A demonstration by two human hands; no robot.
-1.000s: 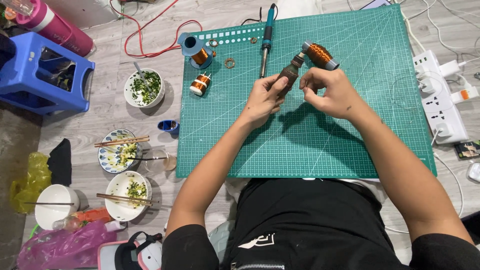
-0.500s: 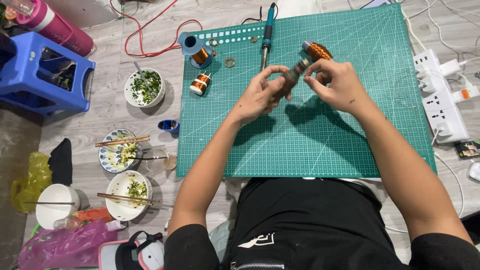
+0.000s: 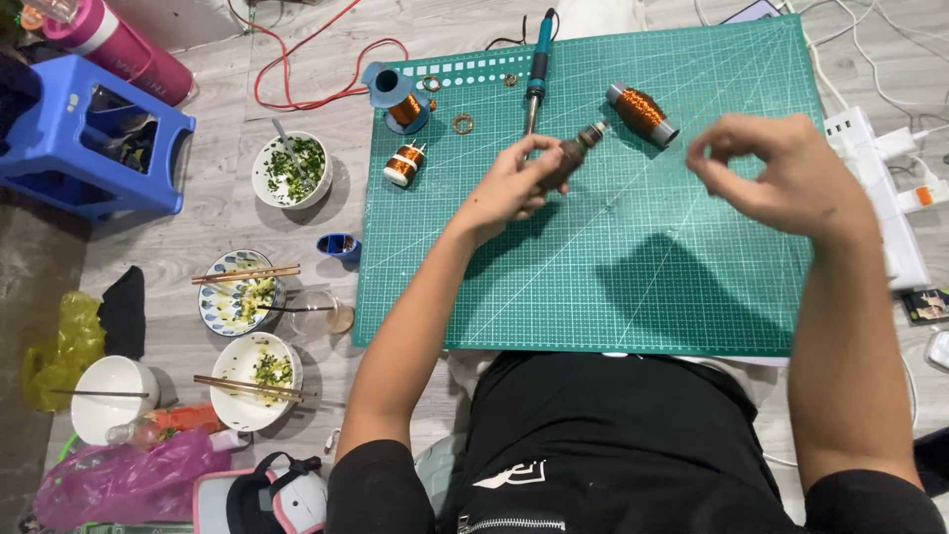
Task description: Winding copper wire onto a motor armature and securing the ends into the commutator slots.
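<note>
The small dark motor [image 3: 571,156] sits gripped in the left hand [image 3: 509,188] over the green mat [image 3: 633,287], while the right hand [image 3: 781,173], fingers pinched, holds nothing visible, the copper wire spool [image 3: 643,113] lying untouched beyond.

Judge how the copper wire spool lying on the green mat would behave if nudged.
The spool lies on its side on the flat mat, so it would probably roll across its axis. Its grey end caps look round, with nothing to stop it. Densely wound with copper wire, it is likely heavy for its size and stiff. Neither the left hand nor the right hand touches it.
</note>
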